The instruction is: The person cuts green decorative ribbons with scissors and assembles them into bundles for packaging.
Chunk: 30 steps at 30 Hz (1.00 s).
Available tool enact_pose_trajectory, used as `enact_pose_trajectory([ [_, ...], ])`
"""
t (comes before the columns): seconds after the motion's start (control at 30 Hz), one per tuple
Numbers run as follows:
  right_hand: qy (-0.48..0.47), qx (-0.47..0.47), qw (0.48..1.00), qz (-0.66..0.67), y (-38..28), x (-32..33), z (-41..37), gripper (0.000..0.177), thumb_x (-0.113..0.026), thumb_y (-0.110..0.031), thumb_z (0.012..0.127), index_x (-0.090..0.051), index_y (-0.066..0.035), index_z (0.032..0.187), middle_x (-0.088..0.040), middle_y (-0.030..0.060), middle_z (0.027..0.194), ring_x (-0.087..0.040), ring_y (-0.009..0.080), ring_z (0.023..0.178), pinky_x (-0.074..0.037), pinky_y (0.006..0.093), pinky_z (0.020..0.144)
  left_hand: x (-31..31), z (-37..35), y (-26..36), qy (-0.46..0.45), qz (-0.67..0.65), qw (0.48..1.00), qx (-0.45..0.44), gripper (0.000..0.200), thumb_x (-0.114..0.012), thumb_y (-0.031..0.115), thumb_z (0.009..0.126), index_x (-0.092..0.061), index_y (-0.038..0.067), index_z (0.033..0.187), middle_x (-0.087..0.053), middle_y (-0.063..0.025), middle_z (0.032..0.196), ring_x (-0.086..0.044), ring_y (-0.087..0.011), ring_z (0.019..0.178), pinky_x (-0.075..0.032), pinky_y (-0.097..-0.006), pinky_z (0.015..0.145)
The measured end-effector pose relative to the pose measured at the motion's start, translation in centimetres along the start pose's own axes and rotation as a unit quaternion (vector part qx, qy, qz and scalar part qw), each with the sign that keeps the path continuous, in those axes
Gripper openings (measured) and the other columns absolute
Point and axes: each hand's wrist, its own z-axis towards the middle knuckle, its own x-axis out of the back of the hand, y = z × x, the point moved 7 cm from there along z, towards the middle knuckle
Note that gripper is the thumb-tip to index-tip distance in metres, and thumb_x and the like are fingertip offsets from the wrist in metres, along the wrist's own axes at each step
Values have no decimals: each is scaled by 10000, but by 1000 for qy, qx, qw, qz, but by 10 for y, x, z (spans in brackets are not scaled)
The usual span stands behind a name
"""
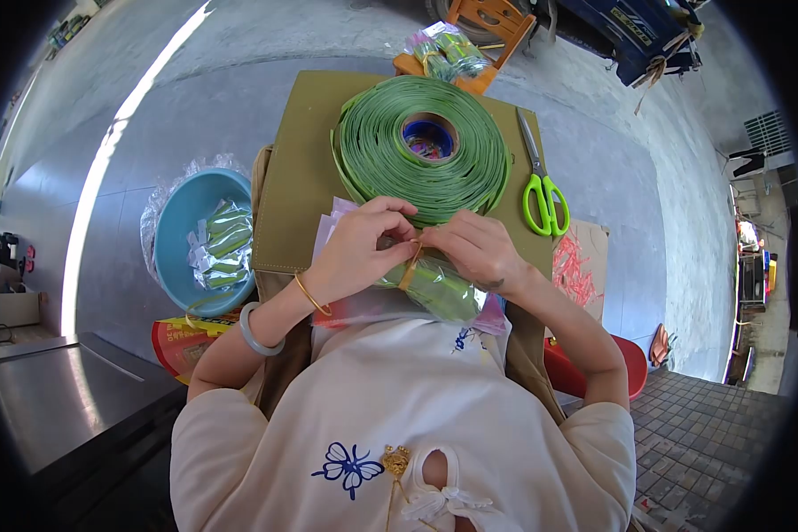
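A clear plastic packet (448, 291) with green contents lies at the near edge of the olive board, a thin tan tie (410, 273) running across it. My left hand (361, 244) and my right hand (477, 251) meet at the upper end of this tie, each pinching it between thumb and finger. Just beyond them sits a large roll of green strip (470, 133) around a cardboard core. Pinkish plastic sheets (326, 232) show beside and beneath my left hand. Green-handled scissors (541, 191) rest at the board's right side.
On the left stands a blue basin (173, 232) holding several packets. Wrapped green bundles (448, 53) lie on a wooden chair (496, 22) beyond the board (294, 168). Red pieces (575, 270) on cardboard and a red stool (634, 368) are at the right.
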Motion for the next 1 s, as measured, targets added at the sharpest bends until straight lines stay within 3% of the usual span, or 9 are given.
enact_pose_trajectory([
  [0.23,-20,-162,978,127,22,-6,0,118,-647,-3,689,-627,-20,805,-621,86,743,-585,230,663,-474,310,606,-2,-8,3,-70,-27,996,-54,70,-526,35,839,-523,-25,804,-418,-157,1176,-475,-266,1045,-385,-359,895],
  [0.3,-41,-212,970,116,30,-8,-2,104,-639,-1,699,-623,-19,801,-623,94,743,-593,241,679,-476,322,624,-3,-16,17,-66,56,988,-127,56,-528,25,827,-525,-24,800,-403,-162,1191,-448,-292,1072,-377,-375,908],
  [0.5,-92,-262,952,130,35,-22,1,55,-621,-45,716,-587,-10,742,-589,131,683,-583,304,690,-461,376,615,-9,-31,27,-73,155,967,-191,23,-527,-5,796,-528,-27,797,-430,-156,1169,-421,-327,1091,-367,-398,924],
  [0.7,-152,-270,946,97,48,-37,-9,56,-610,-36,719,-603,-2,763,-601,131,718,-593,295,681,-470,356,615,-16,-34,12,-98,138,968,-187,32,-522,-28,787,-536,-36,815,-524,-124,1050,-463,-286,1050,-398,-363,889],
  [0.8,-169,-225,957,67,44,-28,-1,55,-619,-51,723,-606,-6,752,-603,126,724,-590,288,666,-463,356,607,-15,-37,8,-98,123,971,-178,56,-526,-35,787,-548,-34,838,-546,-115,1010,-488,-275,1015,-415,-354,865],
  [0.87,-177,-246,943,138,39,-17,9,71,-614,-73,769,-603,-4,754,-606,100,721,-596,236,669,-467,323,604,-13,-36,9,-97,117,971,-182,67,-529,-36,788,-553,-31,850,-552,-112,995,-497,-275,1000,-423,-355,854],
  [0.9,-180,-258,933,172,35,-12,10,89,-612,-83,793,-601,-3,756,-608,87,720,-599,211,670,-468,307,603,-14,-36,10,-96,116,971,-187,69,-532,-35,788,-554,-30,853,-554,-111,990,-499,-277,996,-425,-357,849],
  [0.93,-201,-334,884,257,36,-18,6,109,-605,-102,814,-592,-3,772,-609,75,730,-596,181,671,-470,287,599,-14,-36,11,-96,115,970,-192,71,-534,-35,788,-555,-29,856,-555,-110,985,-501,-279,992,-427,-359,845],
  [1.0,-234,-470,744,414,29,-36,-5,148,-593,-139,858,-573,-1,806,-612,51,749,-588,122,672,-474,249,592,-13,-36,12,-101,113,970,-191,60,-544,-22,789,-554,-28,848,-556,-109,979,-501,-278,988,-428,-358,839],
])
